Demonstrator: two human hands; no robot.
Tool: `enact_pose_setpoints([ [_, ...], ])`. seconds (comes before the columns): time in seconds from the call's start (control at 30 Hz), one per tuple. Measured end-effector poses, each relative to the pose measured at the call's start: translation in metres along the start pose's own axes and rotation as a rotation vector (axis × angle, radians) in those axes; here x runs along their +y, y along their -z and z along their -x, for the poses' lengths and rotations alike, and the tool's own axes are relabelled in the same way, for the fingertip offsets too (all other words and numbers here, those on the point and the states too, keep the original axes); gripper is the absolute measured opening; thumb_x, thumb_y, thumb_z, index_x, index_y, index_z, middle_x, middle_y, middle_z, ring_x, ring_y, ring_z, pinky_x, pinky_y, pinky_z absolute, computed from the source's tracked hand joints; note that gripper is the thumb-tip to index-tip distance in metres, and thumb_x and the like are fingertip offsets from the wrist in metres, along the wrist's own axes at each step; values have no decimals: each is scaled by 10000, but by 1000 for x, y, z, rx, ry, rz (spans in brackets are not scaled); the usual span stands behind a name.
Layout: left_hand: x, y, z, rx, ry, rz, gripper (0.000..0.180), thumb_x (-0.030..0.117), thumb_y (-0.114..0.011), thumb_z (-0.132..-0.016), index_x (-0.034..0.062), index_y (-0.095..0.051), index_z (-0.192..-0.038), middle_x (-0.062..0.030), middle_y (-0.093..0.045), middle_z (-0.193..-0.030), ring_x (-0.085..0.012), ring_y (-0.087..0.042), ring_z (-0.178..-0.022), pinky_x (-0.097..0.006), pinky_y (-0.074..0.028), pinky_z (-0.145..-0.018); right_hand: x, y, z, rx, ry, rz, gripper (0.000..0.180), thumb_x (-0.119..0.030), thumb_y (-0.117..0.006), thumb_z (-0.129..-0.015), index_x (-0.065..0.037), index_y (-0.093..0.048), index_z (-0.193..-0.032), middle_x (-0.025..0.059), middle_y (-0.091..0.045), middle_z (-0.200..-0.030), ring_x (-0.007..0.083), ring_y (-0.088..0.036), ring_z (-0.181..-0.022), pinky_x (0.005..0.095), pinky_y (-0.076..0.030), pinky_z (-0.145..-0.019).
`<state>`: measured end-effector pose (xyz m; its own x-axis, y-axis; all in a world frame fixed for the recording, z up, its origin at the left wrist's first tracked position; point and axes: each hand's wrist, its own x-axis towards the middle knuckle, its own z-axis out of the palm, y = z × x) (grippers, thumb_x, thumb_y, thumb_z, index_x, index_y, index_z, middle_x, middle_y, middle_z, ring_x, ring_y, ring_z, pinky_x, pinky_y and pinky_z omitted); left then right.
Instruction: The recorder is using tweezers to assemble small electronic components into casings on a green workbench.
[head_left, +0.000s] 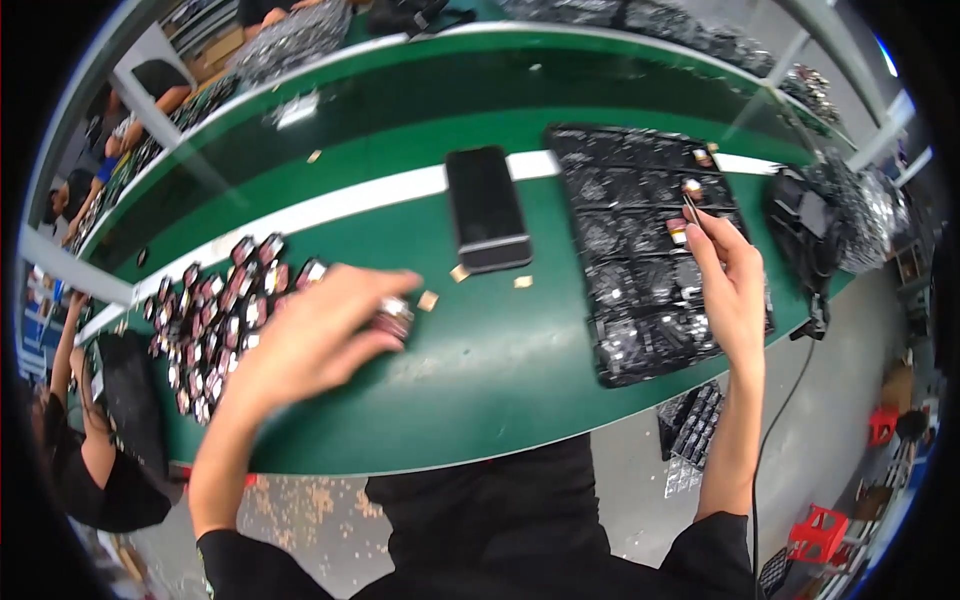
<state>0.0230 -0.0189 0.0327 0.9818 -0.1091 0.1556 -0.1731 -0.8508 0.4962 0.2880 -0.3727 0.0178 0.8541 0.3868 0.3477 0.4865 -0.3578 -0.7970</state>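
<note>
My left hand [325, 325], a little blurred, is above the left half of the green table. Its thumb and fingers close around a small dark part with a pink and silver face [395, 318]. Left of it lies a spread of many similar small parts [205, 335]. My right hand [730, 265] pinches a thin pair of metal tweezers [692, 208] over a black plastic tray with compartments [625, 250]. The tweezer tips are close to a small whitish part [692, 187] in the tray. Just below, a red and yellow part [678, 231] sits beside my fingers.
A black phone-like slab [488, 205] lies mid-table, with small tan chips [428, 300] near it. A green-tinted partition [400, 140] runs along the back. At the right are a black bag-like item [800, 215] and a cable [790, 400]. Another person's arm [95, 430] shows at far left.
</note>
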Motion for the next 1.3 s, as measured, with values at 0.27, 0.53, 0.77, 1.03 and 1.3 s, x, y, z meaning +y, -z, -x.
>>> enact_pose_setpoints([
  [0.27,10,-35,16,115,-55,40,887,209,-985,-748,12,-610,-1527,-193,-676,-1460,-403,-665,-1285,-492,-531,-1098,-92,-82,75,-447,75,-334,249,37,-813,-959,33,-830,-1207,40,-638,-738,69,-539,-621,258,-390,-557],
  [0.53,-1,-51,27,125,13,46,868,291,-1028,-709,76,-682,-1476,-36,-707,-1059,-262,-666,-974,-402,-486,-864,-77,-125,87,-424,52,-377,233,28,-864,-931,24,-855,-1163,-4,-641,-725,9,-486,-597,222,-309,-520],
  [0.77,-3,-42,30,46,-3,67,846,394,-998,-690,20,-737,-1403,-103,-684,-1169,-272,-674,-992,-388,-513,-851,-67,-135,96,-421,8,-446,206,64,-817,-937,47,-845,-1140,-2,-631,-722,5,-486,-597,218,-309,-516],
  [1.03,-7,-43,23,13,-41,147,776,253,-890,-663,12,-755,-1388,-133,-653,-1326,-267,-591,-994,-369,-456,-902,-65,-132,94,-452,81,-382,223,84,-819,-901,61,-837,-1122,11,-628,-719,13,-478,-567,217,-311,-503],
  [1.3,-14,-47,22,19,-71,82,660,334,-978,-688,18,-807,-1242,-84,-709,-1140,-239,-625,-926,-353,-451,-883,-70,-126,92,-517,62,-319,226,109,-789,-934,78,-828,-1154,26,-652,-785,40,-539,-655,215,-351,-576],
])
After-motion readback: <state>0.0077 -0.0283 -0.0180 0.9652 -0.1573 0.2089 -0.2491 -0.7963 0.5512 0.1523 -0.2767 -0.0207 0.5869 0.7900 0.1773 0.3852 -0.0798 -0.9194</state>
